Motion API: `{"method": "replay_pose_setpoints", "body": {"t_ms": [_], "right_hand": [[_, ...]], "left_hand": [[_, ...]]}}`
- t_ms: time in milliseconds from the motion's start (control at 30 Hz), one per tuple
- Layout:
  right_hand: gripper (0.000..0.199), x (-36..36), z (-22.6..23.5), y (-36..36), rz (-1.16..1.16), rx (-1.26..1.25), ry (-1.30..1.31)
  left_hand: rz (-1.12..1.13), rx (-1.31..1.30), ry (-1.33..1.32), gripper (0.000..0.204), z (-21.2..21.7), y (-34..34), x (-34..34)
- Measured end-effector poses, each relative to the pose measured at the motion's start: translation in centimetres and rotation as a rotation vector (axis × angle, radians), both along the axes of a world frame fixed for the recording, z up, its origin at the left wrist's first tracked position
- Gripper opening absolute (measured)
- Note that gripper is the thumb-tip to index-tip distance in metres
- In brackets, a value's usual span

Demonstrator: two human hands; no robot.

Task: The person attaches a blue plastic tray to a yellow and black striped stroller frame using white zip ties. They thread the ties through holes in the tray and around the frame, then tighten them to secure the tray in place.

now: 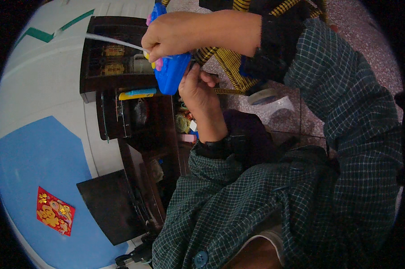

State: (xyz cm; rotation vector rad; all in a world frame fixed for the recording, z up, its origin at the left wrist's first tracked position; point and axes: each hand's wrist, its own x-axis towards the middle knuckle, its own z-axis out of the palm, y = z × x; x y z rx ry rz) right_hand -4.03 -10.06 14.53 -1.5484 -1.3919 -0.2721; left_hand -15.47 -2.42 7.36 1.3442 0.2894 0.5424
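Note:
A bright blue plastic thing (pixel 172 74) with pink and yellow pieces on it is held up at the top of the view; its kind is hard to tell. My left hand (pixel 199 87) pinches its lower right edge between thumb and fingers. Across it lies my right hand (pixel 170 36), closed in a pinch and hiding its middle. From the right fingers a thin white strip (pixel 115 41) runs out to the left, blurred toward its end. A yellow bit shows just under those fingertips.
Dark wooden cabinets (pixel 137 121) stand on the left, with a blue and yellow item (pixel 137 93) and small clutter. A black screen (pixel 109 207) is below them. Black-and-yellow striped chair parts (pixel 233 69) and a tape roll (pixel 262 96) are beyond my hands, over speckled floor tiles (pixel 310 107).

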Motion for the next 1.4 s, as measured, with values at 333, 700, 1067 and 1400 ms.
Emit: {"method": "replay_pose_setpoints", "body": {"t_ms": [333, 700, 1067, 1400], "right_hand": [[0.026, 0.2, -0.7, 0.4, 0.012, -0.057, -0.044], [0.023, 2.3, -2.0, -1.5, -0.175, -0.338, 0.141], [0.015, 0.7, -4.0, -0.7, -0.006, -0.236, 0.09], [0.012, -1.2, -4.1, -0.4, -0.125, -0.182, 0.1]], "left_hand": [[0.042, -0.014, -0.002, 0.01, -0.2, -0.2, 0.2], [0.05, -0.013, -0.03, 0.007, 0.2, -0.1, 0.2], [0.151, 0.012, -0.099, 0.006, 0.0, -0.1, 0.4], [0.162, 0.149, -0.093, 0.013, 0.0, -0.5, 0.1]]}}
